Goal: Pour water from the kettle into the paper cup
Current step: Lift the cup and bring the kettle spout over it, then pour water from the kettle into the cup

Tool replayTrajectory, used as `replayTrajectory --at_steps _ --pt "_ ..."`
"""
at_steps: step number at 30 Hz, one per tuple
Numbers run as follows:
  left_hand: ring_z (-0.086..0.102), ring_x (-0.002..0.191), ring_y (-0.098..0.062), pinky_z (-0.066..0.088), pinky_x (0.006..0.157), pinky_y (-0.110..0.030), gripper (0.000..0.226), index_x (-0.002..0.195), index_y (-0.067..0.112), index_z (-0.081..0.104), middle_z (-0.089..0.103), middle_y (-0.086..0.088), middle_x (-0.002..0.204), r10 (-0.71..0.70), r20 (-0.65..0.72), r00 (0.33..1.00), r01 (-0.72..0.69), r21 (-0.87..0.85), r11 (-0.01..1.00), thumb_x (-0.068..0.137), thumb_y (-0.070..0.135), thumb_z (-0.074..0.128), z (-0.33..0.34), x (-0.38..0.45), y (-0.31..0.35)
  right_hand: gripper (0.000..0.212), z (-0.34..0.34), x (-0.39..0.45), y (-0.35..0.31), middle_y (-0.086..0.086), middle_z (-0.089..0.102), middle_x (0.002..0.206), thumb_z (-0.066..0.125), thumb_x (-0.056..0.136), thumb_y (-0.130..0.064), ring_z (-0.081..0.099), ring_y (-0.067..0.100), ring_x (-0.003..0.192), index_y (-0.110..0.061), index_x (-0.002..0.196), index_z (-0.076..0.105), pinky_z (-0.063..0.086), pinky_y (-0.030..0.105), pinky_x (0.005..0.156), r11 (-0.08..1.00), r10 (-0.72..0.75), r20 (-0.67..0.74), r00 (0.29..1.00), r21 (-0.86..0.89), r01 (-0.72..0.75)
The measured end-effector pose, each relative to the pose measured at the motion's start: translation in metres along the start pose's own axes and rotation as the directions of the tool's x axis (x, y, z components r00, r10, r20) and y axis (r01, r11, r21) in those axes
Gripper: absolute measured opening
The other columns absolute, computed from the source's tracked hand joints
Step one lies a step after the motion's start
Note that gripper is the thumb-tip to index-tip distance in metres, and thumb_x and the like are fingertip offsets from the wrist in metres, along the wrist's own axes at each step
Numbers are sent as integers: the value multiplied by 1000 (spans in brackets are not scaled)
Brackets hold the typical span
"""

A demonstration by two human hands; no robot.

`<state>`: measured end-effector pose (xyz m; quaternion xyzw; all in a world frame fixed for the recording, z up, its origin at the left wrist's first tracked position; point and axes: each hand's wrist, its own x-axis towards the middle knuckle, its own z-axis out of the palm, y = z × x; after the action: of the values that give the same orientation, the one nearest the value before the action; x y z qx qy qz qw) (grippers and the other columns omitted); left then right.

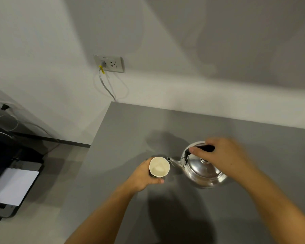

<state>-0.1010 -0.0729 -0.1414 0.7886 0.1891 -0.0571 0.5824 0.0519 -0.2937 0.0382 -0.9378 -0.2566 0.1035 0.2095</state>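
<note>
A shiny steel kettle [203, 170] stands on the grey table [130, 131], its spout pointing left at the rim of a white paper cup [159, 166]. My right hand [224, 155] is closed over the kettle's black top handle. My left hand [143, 176] wraps around the cup's side from the left and holds it upright just left of the spout tip. The inside of the cup looks pale; I cannot tell whether it holds water. The kettle's lid is on.
A white wall runs behind the table, with a socket plate [109, 63] and a grey cable hanging from it. Left of the table edge, lower down, sits a dark printer [12, 187] with a white sheet on it.
</note>
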Motion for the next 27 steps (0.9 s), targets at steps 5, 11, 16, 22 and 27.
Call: replayTrajectory --at_steps 5,11,16,22,27 --pt "68 115 -9 53 103 -31 72 120 55 59 72 9 123 17 -35 999 -17 -1 1000 62 29 94 3 1 0 54 -1 -7 -19 -13 62 53 56 61 -88 53 3 47 -34 62 62 39 28 42 998 -42 14 999 -51 43" --pt "67 112 0 48 91 -8 72 111 70 56 72 12 121 -11 -46 999 11 -2 1000 62 32 92 3 -2 4 37 1 -8 -43 -10 55 48 64 64 -75 50 4 52 -40 56 62 27 24 41 981 -63 7 998 -186 64" --pt "67 110 1 48 90 -7 74 109 72 56 72 12 120 7 -46 999 -8 -10 1000 65 23 92 2 -3 6 51 7 -5 -58 -6 67 66 55 68 -76 61 19 68 -30 78 74 53 32 59 946 -97 49 994 -306 107" --pt "68 112 -6 52 98 -23 68 120 52 58 73 9 122 39 -52 998 -39 -3 999 70 19 91 3 -2 4 49 8 -9 -72 -3 67 68 54 76 -72 59 22 68 -27 75 72 34 30 56 899 -168 38 985 -405 168" --pt "68 113 -8 53 101 -29 68 132 32 60 72 7 124 40 -49 998 -41 -7 999 73 18 90 3 -3 5 46 4 -13 -83 -3 65 67 55 80 -67 56 20 66 -24 73 70 19 27 47 877 -163 56 985 -449 170"
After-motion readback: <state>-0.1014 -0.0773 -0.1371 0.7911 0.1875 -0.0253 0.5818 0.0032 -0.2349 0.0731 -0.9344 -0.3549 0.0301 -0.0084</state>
